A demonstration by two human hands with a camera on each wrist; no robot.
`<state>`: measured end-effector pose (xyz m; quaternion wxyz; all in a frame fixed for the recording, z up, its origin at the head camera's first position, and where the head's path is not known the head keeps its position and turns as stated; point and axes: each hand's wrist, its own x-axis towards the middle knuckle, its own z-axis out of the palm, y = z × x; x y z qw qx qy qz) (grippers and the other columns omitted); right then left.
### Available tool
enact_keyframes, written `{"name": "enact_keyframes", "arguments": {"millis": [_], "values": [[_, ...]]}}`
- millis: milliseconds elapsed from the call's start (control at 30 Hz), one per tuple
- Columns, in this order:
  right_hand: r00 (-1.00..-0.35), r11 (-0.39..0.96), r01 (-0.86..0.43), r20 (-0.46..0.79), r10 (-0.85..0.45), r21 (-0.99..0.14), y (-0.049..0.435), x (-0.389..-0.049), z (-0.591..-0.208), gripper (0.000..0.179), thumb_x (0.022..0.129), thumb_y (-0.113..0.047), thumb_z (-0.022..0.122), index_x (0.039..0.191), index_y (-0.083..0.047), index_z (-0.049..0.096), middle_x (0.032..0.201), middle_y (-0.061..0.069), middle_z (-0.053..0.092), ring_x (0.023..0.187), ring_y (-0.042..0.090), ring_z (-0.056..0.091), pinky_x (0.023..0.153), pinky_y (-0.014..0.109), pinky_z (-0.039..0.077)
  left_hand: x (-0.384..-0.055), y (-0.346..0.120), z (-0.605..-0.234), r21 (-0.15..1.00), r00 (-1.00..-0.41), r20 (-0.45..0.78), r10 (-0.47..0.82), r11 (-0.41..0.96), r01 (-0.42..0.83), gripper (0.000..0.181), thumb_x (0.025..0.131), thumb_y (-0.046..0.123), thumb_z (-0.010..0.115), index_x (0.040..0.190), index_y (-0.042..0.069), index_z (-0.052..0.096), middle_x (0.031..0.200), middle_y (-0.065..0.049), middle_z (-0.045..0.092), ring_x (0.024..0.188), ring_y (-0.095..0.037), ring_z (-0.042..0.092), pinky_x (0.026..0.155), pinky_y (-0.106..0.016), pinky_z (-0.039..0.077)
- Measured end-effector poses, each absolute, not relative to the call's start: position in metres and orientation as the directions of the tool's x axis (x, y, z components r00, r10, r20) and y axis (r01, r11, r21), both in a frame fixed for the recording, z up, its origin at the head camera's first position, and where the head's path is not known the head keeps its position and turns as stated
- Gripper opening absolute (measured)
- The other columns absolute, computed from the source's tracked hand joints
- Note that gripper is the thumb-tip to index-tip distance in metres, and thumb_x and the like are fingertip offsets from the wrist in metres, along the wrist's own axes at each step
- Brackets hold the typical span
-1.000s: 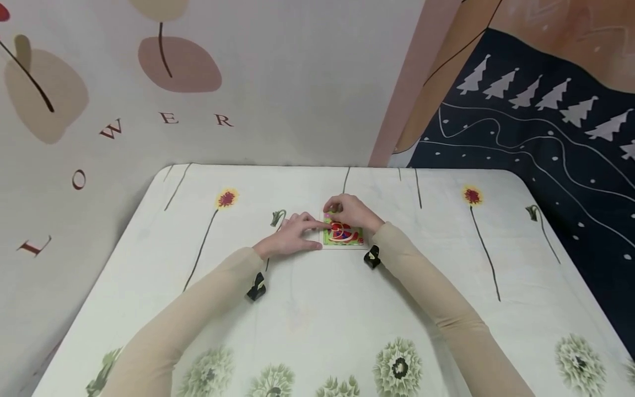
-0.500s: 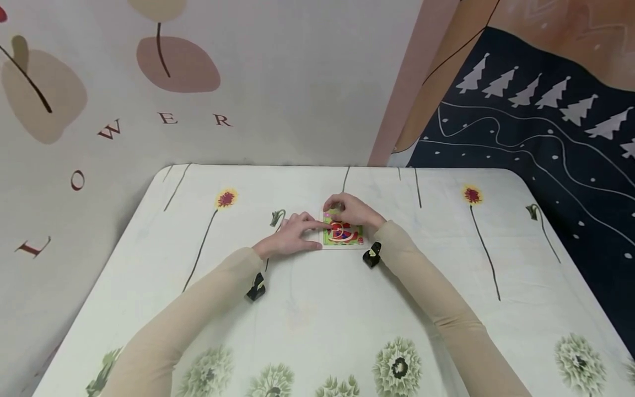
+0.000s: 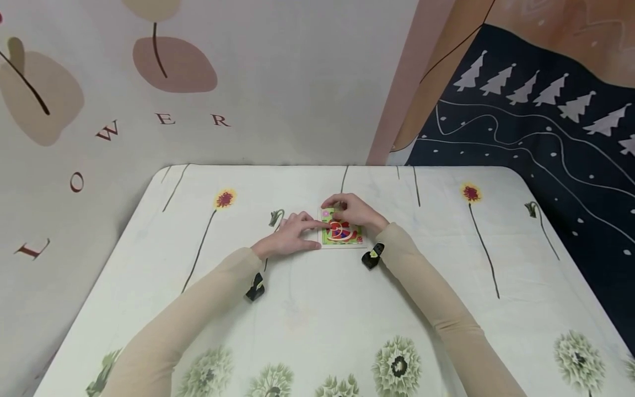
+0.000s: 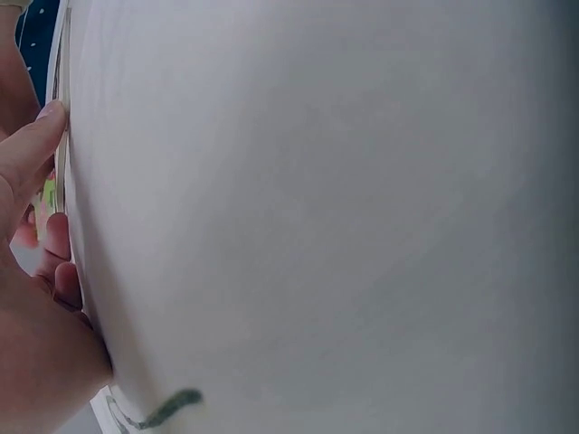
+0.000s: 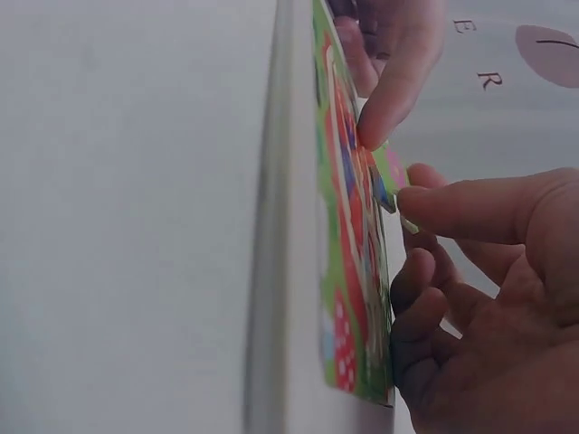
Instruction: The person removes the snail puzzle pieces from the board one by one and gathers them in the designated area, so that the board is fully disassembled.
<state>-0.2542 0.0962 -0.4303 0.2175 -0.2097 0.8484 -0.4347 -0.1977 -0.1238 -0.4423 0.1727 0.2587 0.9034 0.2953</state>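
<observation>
A small flat picture puzzle (image 3: 342,236), green with a red, blue and white picture, lies on the table in a pale square frame (image 5: 271,298). My left hand (image 3: 291,234) is at its left side, index finger extended onto the picture and thumb at the frame's lower left edge. At the top edge, my right hand (image 3: 358,212) pinches a green and pink puzzle piece (image 5: 389,169) between thumb and fingers. In the right wrist view this piece is tilted up from the puzzle's surface, close to my left index fingertip. The right hand hides part of the puzzle's top.
The table (image 3: 307,320) wears a white cloth printed with flowers and stems. A pale wall hanging (image 3: 297,82) with letters rises behind it; a dark blue one (image 3: 501,127) with white trees hangs at the right. Black wrist cameras (image 3: 255,288) sit under both wrists.
The right hand has shifted very slightly, and more of the green and pink corner shows beneath its fingers. My left hand holds its place on the puzzle.
</observation>
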Motion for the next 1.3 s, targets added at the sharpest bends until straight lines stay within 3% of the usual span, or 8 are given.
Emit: {"name": "enact_keyframes", "arguments": {"millis": [667,867,1300], "values": [[-0.877,0.471,-0.087,-0.157,-0.454,-0.878,0.108,-0.256,-0.431,0.029,0.095,-0.008,0.062,0.123,-0.005,0.069,0.123,0.016,0.068,0.104,0.021,0.06,0.092,0.03,0.045,-0.199,-0.124,-0.44,0.625,-0.797,-0.178,0.577,0.692,0.362,0.054,0.091,0.034,0.071,0.143,0.027,0.055,0.131,-0.009,0.051,0.106,-0.024,0.04,0.096,-0.045,0.026],[-0.887,0.44,0.001,-0.204,-0.414,-0.898,0.115,-0.255,-0.425,0.029,0.095,-0.01,0.064,0.123,-0.006,0.069,0.127,0.013,0.067,0.109,0.02,0.058,0.097,0.033,0.043,-0.2,-0.125,-0.441,0.621,-0.794,-0.183,0.58,0.694,0.364,0.054,0.091,0.034,0.07,0.143,0.028,0.055,0.13,-0.009,0.051,0.104,-0.023,0.039,0.095,-0.043,0.026],[-0.909,0.436,0.034,-0.209,-0.361,-0.9,0.137,-0.25,-0.419,0.029,0.095,-0.01,0.063,0.123,-0.005,0.069,0.128,0.015,0.066,0.109,0.021,0.058,0.095,0.032,0.044,-0.201,-0.127,-0.443,0.603,-0.79,-0.2,0.58,0.708,0.367,0.055,0.092,0.037,0.069,0.144,0.03,0.054,0.134,-0.011,0.049,0.105,-0.024,0.04,0.096,-0.045,0.027]]}}
